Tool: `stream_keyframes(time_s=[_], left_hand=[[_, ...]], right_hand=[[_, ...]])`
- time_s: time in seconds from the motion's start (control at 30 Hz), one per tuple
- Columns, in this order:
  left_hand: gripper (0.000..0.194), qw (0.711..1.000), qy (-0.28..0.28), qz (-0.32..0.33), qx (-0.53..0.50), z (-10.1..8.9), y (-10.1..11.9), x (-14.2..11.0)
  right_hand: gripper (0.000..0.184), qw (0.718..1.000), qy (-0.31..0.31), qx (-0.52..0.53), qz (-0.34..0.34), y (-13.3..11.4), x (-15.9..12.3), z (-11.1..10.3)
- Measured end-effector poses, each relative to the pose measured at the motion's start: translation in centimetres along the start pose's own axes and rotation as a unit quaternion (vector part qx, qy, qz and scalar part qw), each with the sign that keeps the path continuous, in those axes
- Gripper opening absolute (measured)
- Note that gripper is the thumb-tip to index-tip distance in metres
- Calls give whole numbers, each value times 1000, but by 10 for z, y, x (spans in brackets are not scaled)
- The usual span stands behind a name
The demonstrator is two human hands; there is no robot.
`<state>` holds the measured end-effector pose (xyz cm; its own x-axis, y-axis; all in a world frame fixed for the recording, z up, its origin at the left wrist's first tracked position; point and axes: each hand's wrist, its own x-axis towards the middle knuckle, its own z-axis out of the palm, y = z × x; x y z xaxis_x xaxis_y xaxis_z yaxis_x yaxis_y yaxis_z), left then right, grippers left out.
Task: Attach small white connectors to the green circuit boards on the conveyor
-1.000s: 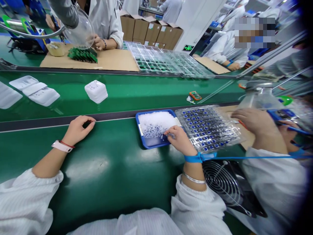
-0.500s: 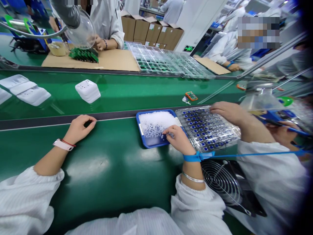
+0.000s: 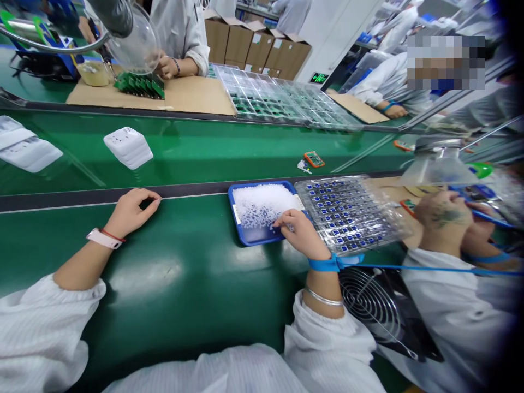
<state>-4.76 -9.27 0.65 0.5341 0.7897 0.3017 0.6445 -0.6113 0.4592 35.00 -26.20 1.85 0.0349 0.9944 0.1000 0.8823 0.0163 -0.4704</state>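
At the front edge of the belt rests my left hand (image 3: 133, 212), thumb and forefinger brought together in a pinch; whatever may be between the tips is too small to see. My right hand (image 3: 301, 232) reaches over the near right side of a blue tray (image 3: 262, 242). Its fingers are pinched among small white plastic pieces (image 3: 262, 202) heaped in the tray, and their tips hide what they hold. Directly right of the tray lies a clear plastic blister tray (image 3: 347, 213) with rows of blue-and-dark parts.
White boxy housings (image 3: 129, 147) and an orange-edged circuit board (image 3: 314, 159) sit on the green belt (image 3: 213, 147). At right, a co-worker's hand (image 3: 444, 221) is beside another board. A fan (image 3: 370, 303) stands near my right forearm. Across the belt, a person handles green boards (image 3: 139, 85).
The white housings and orange-edged board have slid left along the belt. The co-worker's hand reached over the blister tray, then drew back right. Both my hands stay nearly in place.
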Motion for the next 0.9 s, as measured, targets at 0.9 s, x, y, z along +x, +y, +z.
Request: stream_keyframes(time_s=[0.9], left_hand=[[29, 1000, -10, 13, -1, 0, 2, 0]], right_hand=[[24, 1000, -10, 3, 9, -5, 2, 0]])
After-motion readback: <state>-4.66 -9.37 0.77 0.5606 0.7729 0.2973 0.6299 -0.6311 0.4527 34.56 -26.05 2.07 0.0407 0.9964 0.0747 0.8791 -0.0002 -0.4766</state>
